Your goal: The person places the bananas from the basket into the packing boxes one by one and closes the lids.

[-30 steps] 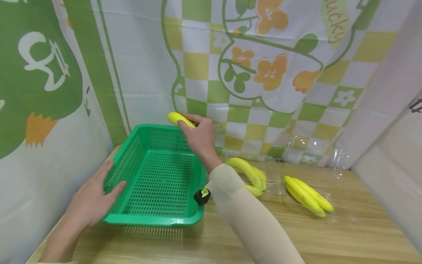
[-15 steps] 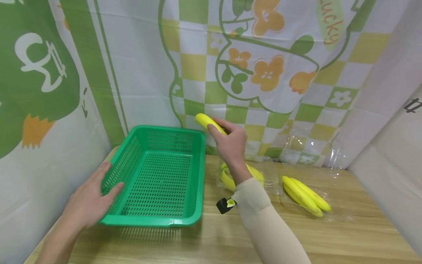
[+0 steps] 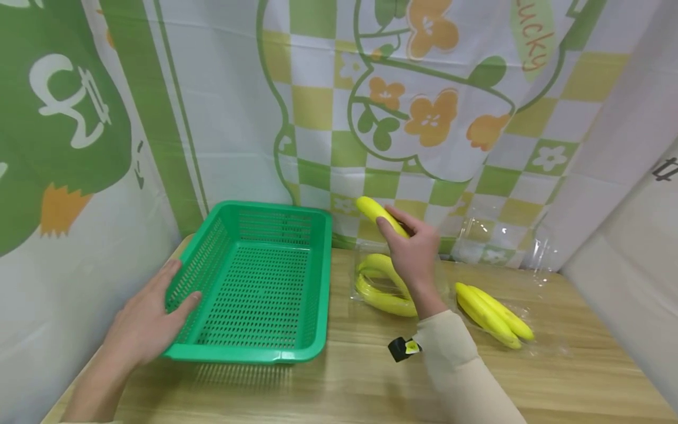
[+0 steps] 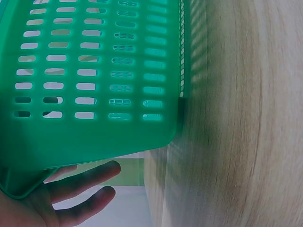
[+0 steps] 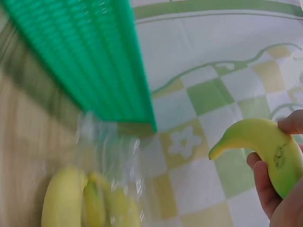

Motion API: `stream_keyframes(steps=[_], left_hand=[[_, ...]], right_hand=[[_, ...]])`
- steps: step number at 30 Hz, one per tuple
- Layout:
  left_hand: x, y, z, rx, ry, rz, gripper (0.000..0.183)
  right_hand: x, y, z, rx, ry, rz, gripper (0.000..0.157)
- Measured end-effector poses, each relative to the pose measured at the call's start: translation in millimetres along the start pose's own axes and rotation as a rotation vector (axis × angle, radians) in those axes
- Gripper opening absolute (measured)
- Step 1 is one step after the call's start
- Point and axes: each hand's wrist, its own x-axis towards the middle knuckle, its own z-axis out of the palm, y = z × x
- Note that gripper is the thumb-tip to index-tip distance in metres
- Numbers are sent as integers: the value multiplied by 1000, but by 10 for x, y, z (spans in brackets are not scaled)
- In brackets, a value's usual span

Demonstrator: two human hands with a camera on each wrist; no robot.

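Note:
In the head view, my right hand (image 3: 415, 250) grips a yellow banana (image 3: 381, 215) between thumb and fingers, raised over the table. Its dark mark and stem show in the right wrist view, where the same banana (image 5: 258, 139) is partly covered by the fingers. Below that hand, more bananas (image 3: 384, 301) sit in a clear plastic tray (image 3: 354, 288). My left hand (image 3: 145, 318) holds the left rim of a green perforated basket (image 3: 296, 354), thumb inside and fingers outside. From the left wrist view, two fingers (image 4: 90, 182) extend beneath the rim, apart from the wall.
To the right, two bananas (image 3: 489, 315) lie on clear plastic. A transparent lid (image 3: 498, 235) stands up behind them. Patterned cloth (image 3: 312, 106) hangs at the back and left of the wooden table (image 3: 360, 383). A small black wrist camera (image 3: 398, 349) juts from the right sleeve.
Still gripping the banana, my right hand has moved right and slightly down, from the basket's far right corner to over the plastic tray. My left hand and the basket stay put.

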Motion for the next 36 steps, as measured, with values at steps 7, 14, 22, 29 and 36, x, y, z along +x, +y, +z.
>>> stream_keyframes(steps=[7,14,22,29,36], left_hand=[[3,-2,8,2,3,-4,86],[6,1,15,4,13,0,86],[-2,-11,13,8,12,-9,86],[-2,-12,21,12,18,-1,85],[7,-16,17,11,10,-2,86]], right_hand=[[-71,179,-312,-79,25,-27,32],[-112,381,-619,-137,97,-59,31],[-202,525,-932,-207,201,4,30],[-283,656,-1199,-254,268,63,32],[-348,784,-1431,-302,288,133,36]])
